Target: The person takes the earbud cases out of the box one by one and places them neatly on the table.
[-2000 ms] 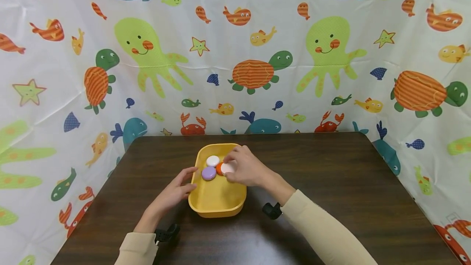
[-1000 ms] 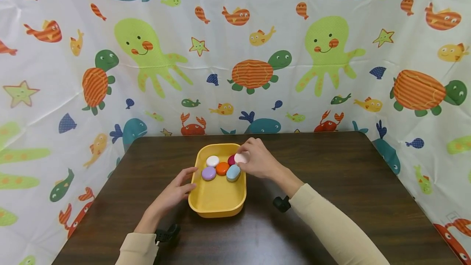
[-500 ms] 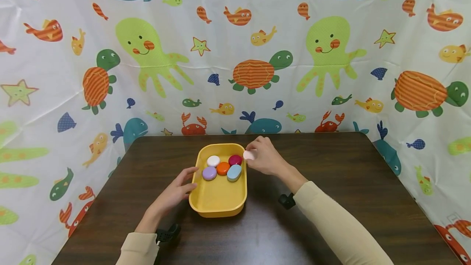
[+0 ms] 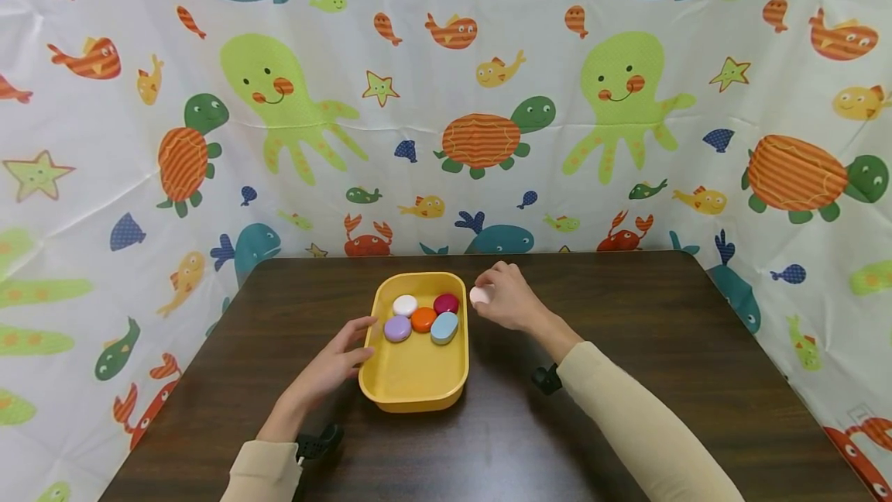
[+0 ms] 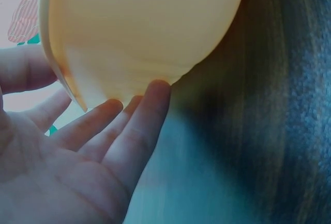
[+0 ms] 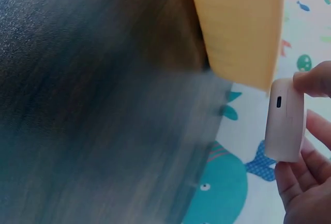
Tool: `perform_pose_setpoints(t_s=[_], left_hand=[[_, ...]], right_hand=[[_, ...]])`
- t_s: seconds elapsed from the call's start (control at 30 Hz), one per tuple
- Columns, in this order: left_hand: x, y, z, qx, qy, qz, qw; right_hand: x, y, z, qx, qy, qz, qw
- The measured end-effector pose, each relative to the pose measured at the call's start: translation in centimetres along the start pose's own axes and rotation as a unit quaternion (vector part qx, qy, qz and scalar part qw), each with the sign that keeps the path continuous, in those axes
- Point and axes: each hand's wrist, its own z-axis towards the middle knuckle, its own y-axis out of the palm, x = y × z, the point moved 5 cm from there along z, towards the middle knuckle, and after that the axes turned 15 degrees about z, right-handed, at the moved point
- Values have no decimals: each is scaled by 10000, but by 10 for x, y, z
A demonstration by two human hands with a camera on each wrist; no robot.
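Dark desk [image 4: 683,331]; yellow tray [image 4: 411,374] set left of centre. Tray's left side is touched by left hand [image 4: 337,362], fingers loosely extended. Pale pink piece [image 6: 285,123] is pinched by right hand [image 4: 512,300], just right of tray. Five rounded pieces [image 4: 423,320] are grouped in tray's far half.

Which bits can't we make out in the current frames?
- Head view: part of the pale pink piece, behind the right hand.
- Head view: undersides of the five pieces, facing the tray floor.
- Left wrist view: contents of the yellow tray, hidden by its wall; top edge crops it.
- Right wrist view: inside the pink piece's slot, too small and dark; right edge cuts off the hand.
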Motion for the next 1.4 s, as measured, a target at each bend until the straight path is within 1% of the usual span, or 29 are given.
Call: perform_pose_setpoints(t_s=[0.17,0.4,0.53,0.77,0.97,1.2,1.4], left_hand=[[1,0,0,-2,-28,-5,10000],[1,0,-1,6,-74,13,10000],[0,0,-1,7,-33,14,10000],[0,0,-1,12,0,-24,10000],[0,1,0,11,-41,-67,10000],[-1,1,0,7,-59,-35,10000],[-2,1,0,13,-52,-29,10000]], right_hand=[[7,3,2,-9,64,-5,10000],[23,12,5,-84,387,36,9992],[29,16,6,-117,445,-17,9989],[36,21,8,-113,340,-139,9993],[40,28,8,-272,593,-129,9978],[41,32,7,-319,562,-288,9975],[47,34,8,-343,703,-182,9968]])
